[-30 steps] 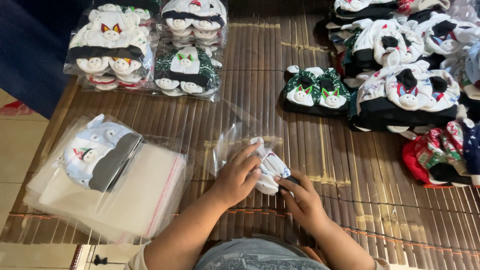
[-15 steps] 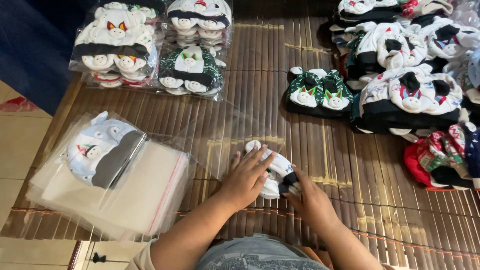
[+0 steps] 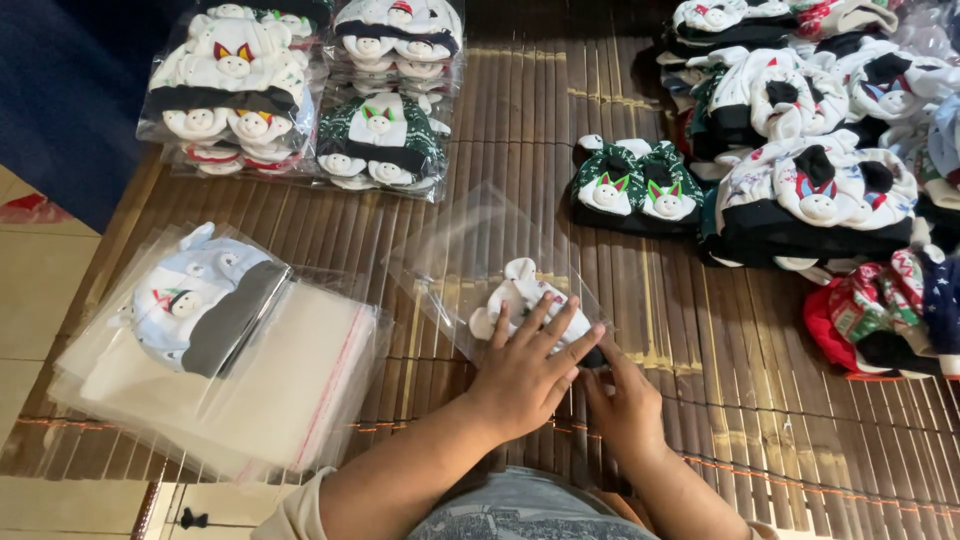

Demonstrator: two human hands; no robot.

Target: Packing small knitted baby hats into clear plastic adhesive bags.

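Bags first: far out to the left of the hands lies a flat stack of clear plastic bags (image 3: pixel 290 400) with a red seal strip, and on it a pale blue soft cap (image 3: pixel 195 300) with a grey band, already in its sleeve. Beyond that, well ahead of the left hand, stand bagged bundles of caps (image 3: pixel 300 100), glossy and tightly stacked.

The left hand (image 3: pixel 525 375) lies flat, fingers spread, pressing down on a small white knitted cap (image 3: pixel 520 300) with round ears. That cap sits inside a clear plastic bag (image 3: pixel 470 255) which runs up and to the left away from the fingertips, its long axis slanting that way, its mouth end toward the hands. The right hand (image 3: pixel 625 405) is tucked just beside the left, fingers curled at the bag's near corner; whether it pinches the flap I cannot tell. Both hands are at the bag, the left further onto it.

Ahead and to the right of the right hand sits a green pair of caps (image 3: pixel 635 185), and further right a loose heap of caps (image 3: pixel 820 180), soft and rumpled. Everything rests on a ribbed brown slatted tabletop (image 3: pixel 760 400).
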